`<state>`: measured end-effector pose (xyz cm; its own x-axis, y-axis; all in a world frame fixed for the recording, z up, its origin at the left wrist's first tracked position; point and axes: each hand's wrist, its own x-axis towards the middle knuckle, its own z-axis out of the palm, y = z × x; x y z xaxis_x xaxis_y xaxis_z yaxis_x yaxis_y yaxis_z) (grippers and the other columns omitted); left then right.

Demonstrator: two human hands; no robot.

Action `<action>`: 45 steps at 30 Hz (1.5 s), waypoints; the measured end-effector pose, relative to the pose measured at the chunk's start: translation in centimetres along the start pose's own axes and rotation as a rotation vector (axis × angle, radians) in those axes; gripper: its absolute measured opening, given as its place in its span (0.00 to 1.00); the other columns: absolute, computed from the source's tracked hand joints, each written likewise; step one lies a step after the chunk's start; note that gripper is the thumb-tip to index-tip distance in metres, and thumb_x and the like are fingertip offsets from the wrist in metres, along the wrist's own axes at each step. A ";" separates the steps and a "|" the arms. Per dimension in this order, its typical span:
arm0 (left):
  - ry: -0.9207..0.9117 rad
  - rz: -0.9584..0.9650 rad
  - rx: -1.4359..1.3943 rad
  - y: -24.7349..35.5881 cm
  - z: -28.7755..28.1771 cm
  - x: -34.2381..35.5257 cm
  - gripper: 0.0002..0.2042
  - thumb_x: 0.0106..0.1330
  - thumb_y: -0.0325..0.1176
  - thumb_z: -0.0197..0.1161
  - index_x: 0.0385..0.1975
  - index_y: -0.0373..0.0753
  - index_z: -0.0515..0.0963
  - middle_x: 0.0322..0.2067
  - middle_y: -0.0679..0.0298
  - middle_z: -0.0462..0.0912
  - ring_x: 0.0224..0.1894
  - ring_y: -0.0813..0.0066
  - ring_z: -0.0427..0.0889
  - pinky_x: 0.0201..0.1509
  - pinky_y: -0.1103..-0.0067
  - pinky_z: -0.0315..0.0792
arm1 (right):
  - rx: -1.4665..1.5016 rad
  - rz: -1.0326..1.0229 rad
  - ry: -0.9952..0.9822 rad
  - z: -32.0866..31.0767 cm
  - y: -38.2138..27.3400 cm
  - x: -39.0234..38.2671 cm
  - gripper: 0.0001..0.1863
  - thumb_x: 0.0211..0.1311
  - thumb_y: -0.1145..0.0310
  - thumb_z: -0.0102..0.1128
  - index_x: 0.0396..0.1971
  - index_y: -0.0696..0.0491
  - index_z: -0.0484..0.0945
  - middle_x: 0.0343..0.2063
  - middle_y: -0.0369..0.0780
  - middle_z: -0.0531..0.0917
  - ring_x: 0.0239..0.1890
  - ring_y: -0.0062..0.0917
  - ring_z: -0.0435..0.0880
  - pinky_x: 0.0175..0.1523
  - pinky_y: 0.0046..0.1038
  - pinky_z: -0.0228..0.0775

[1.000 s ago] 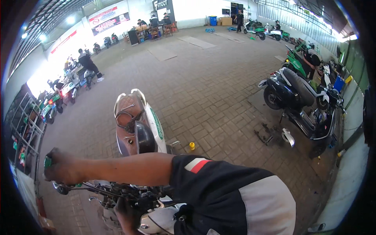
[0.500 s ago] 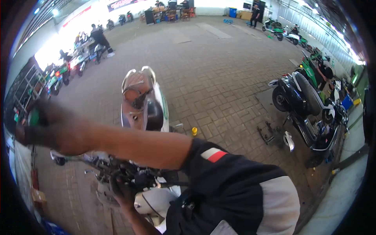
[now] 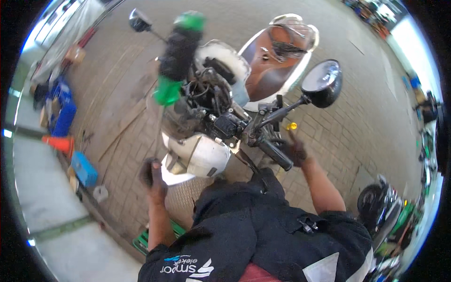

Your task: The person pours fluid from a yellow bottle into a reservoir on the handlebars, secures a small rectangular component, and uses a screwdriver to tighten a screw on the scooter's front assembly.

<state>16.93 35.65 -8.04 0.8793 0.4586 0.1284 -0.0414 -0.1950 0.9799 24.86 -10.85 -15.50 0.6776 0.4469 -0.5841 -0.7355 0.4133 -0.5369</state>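
In front of me stands a white scooter (image 3: 202, 152) with its handlebar area opened up and dark cables and parts showing. A screwdriver with a green and black handle (image 3: 181, 56) rises close in front of me, blurred. Its thin shaft runs down to my left hand (image 3: 154, 178), whose fingers are closed round the lower end, left of the white front panel. My right hand (image 3: 295, 152) is beside the black handlebar grip (image 3: 277, 156), one finger stretched out and the others partly hidden. Whether it touches the grip is unclear.
A round mirror (image 3: 323, 83) sticks out on the right, another mirror (image 3: 139, 20) at the far left. Behind lies the brown seat (image 3: 279, 56) with cables on it. A yellow cup (image 3: 292, 126) is on the paving. Along the left wall are a blue case (image 3: 84, 169) and an orange cone (image 3: 60, 143).
The view has swung round and down onto the scooter's front. My right arm, which reached across to the left, is now back at the right grip. The screwdriver now stands above my left hand.
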 end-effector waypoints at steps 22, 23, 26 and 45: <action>-0.164 -0.820 0.795 -16.3 12.0 -44.0 0.22 0.69 0.50 0.56 0.42 0.34 0.80 0.39 0.45 0.83 0.44 0.42 0.81 0.46 0.62 0.73 | -0.656 0.602 -0.329 8.3 -4.8 0.6 0.22 0.65 0.52 0.58 0.44 0.57 0.79 0.36 0.44 0.85 0.33 0.31 0.86 0.38 0.35 0.81; -0.237 -0.857 0.702 -18.1 14.5 -41.4 0.21 0.70 0.48 0.55 0.43 0.33 0.80 0.39 0.44 0.83 0.44 0.44 0.82 0.48 0.62 0.73 | -0.512 0.573 -0.407 6.6 -2.9 1.5 0.26 0.64 0.49 0.59 0.49 0.57 0.77 0.41 0.44 0.84 0.39 0.31 0.85 0.44 0.36 0.80; -0.396 -0.761 0.426 -23.3 22.7 -34.6 0.23 0.67 0.50 0.58 0.50 0.36 0.79 0.49 0.46 0.81 0.53 0.48 0.79 0.59 0.65 0.70 | -0.267 0.702 -0.558 6.0 -2.8 1.5 0.38 0.62 0.42 0.61 0.60 0.58 0.70 0.52 0.44 0.80 0.53 0.31 0.80 0.58 0.38 0.75; -0.532 -0.748 0.604 -35.8 39.7 -22.2 0.22 0.68 0.47 0.55 0.54 0.36 0.78 0.52 0.49 0.80 0.55 0.52 0.78 0.60 0.65 0.69 | 0.078 0.746 -0.509 6.9 -2.0 1.0 0.30 0.56 0.60 0.65 0.57 0.60 0.71 0.45 0.47 0.82 0.47 0.35 0.83 0.53 0.35 0.77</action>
<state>17.76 -1.98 -52.06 0.6834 0.2341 -0.6915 0.6992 -0.4825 0.5276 27.03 -5.70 -10.80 -0.0430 0.9091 -0.4144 -0.9941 -0.0802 -0.0729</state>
